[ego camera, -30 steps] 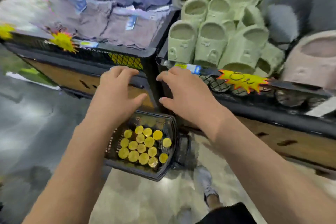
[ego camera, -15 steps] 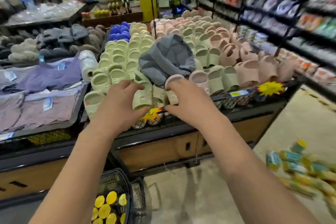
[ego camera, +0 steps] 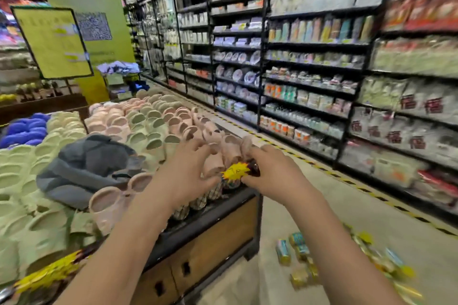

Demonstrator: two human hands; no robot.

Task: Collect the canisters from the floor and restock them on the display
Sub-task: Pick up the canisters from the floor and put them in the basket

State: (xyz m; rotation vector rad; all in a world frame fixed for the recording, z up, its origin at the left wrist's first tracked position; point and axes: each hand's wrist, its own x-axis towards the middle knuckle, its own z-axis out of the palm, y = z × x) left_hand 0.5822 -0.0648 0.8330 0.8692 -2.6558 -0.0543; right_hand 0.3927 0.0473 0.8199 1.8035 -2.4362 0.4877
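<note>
Head view, with heavy motion blur toward the edges.

Left hand (ego camera: 183, 173): raised, fingers spread and bent, thumb out, nothing in it. Right hand (ego camera: 275, 176): back to the camera, fingers curled away, tips hidden. Cannot tell whether it grasps anything. Between the two thumbs sits a yellow starburst price tag (ego camera: 235, 170), at the table rim beyond. Contact with either hand cannot be resolved.

Containers. Under and beyond both hands is the display table (ego camera: 218, 242): black rim, wire-mesh lip, wood-panel front with dark slots. It holds smooth, matte, moulded slippers stood on end in rows.
- Pink slippers (ego camera: 109, 203): just left of the left forearm and beyond the fingertips.
- Green slippers (ego camera: 37, 225): further left.
- Blue slippers (ego camera: 24, 129): far left, at the back.

A grey fabric bundle (ego camera: 94, 163), soft and creased, lies on the slippers left of the left hand.

Task item: the canisters (ego camera: 283, 252) lie scattered on the pale floor below the right forearm, well apart from both hands. They are cylindrical, with teal-and-gold labels and yellow ends. Blur smears them and the count is not readable. Some are hidden behind the right forearm and some are cut by the lower frame edge.

Right of the right hand: black metal shelving (ego camera: 309, 111) holding packaged goods, labels illegible.
</note>
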